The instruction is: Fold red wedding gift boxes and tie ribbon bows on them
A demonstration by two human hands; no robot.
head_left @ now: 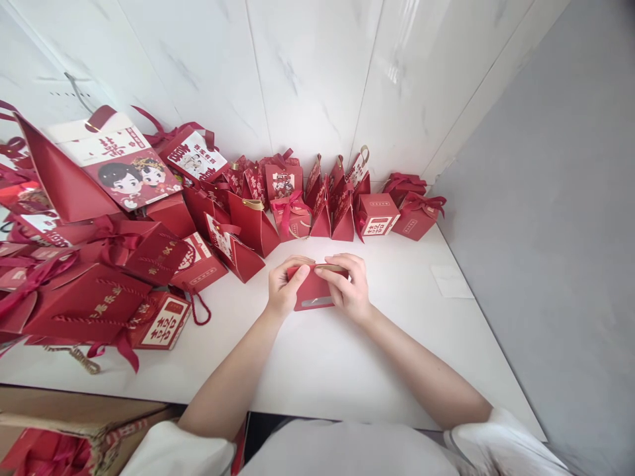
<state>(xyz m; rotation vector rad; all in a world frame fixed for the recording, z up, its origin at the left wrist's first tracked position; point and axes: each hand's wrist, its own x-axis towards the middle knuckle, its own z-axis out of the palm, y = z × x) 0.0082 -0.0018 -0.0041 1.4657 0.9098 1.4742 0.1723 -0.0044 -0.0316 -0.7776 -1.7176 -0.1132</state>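
Note:
Between my two hands a small red paper gift box [314,289] stands on the white table, in front of a row of other boxes. My left hand [286,285] wraps its left side, with the thumb on the near face. On the right side, my right hand [350,283] grips the top edge with bent fingers. A pale strip shows along the top between the fingers, and a light oval patch marks the lower near face. My palms hide the sides of the box.
Several red gift boxes [342,210] line the wall at the back. A high pile of larger boxes with ribbons [92,301] fills the left. A cardboard carton [89,410] with red items sits below the table edge at lower left. A grey wall [555,218] bounds the right; a white card [451,281] lies nearby.

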